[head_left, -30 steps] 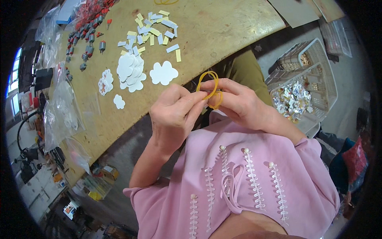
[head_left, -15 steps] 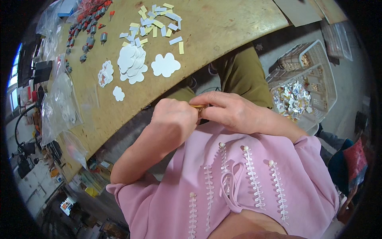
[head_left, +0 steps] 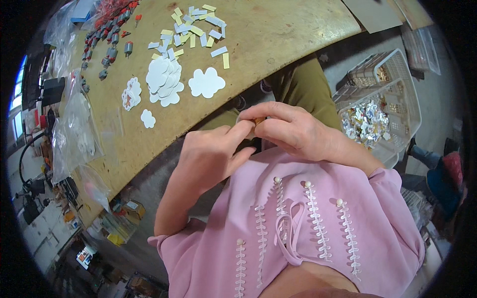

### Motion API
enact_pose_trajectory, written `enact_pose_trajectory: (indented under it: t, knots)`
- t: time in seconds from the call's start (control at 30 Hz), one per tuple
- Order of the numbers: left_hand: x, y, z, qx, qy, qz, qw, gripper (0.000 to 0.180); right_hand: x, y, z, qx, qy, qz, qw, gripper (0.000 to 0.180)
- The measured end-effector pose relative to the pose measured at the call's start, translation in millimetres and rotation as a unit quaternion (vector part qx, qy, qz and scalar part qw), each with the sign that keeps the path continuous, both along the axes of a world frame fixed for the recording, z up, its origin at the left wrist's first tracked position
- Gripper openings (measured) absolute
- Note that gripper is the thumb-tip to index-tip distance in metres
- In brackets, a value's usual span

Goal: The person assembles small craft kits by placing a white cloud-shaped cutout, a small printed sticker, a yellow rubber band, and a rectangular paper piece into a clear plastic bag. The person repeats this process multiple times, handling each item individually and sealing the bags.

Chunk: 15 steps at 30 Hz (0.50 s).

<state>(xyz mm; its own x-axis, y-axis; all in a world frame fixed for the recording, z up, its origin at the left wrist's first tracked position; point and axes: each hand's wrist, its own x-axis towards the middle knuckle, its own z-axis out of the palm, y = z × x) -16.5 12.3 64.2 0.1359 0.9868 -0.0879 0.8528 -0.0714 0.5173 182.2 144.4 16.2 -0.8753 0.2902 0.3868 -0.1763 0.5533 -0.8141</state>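
In front of my lap, my right hand [head_left: 293,130] is closed, pinching a small golden-brown piece [head_left: 258,120] between thumb and index finger. Most of that piece is hidden by the fingers, so its kind is unclear. My left hand [head_left: 208,154] meets it from the left: the index finger reaches to the piece, while the thumb stands apart below. On the table nearest my hands lie a single white cloud-shaped card [head_left: 206,82], a stack of larger white cloud-shaped cards [head_left: 164,79] and a small white flower-shaped card [head_left: 148,118].
Small yellow and pale-blue strips [head_left: 194,32] lie scattered on the wooden table [head_left: 278,30]. Further left are grey-and-red motor-like parts [head_left: 112,37], printed cut-outs [head_left: 131,94] and clear plastic bags [head_left: 77,134]. At right, a white plastic basket [head_left: 415,99] holds shiny pieces [head_left: 367,123]. Another person's leg [head_left: 426,156] shows beyond.
My left hand has turned and opened, its thumb and index finger now apart. My right hand has risen slightly, keeping the golden-brown piece. Someone's leg at the far right has shifted.
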Motion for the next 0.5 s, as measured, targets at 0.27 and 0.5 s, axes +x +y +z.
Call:
enact_pose_trajectory:
  t: [0.27,0.5]
  knots:
    - [-3.6,7.9,16.0,-0.039,-0.073,0.066,0.994,0.031,0.2,2.8,-8.2,-0.035,-0.025,-0.015,0.999,0.019]
    - [-2.2,2.9,-18.6,-0.001,-0.063,0.018,0.998,0.031,-5.9,1.7,-3.7,-0.035,-0.010,-0.007,0.999,0.019]
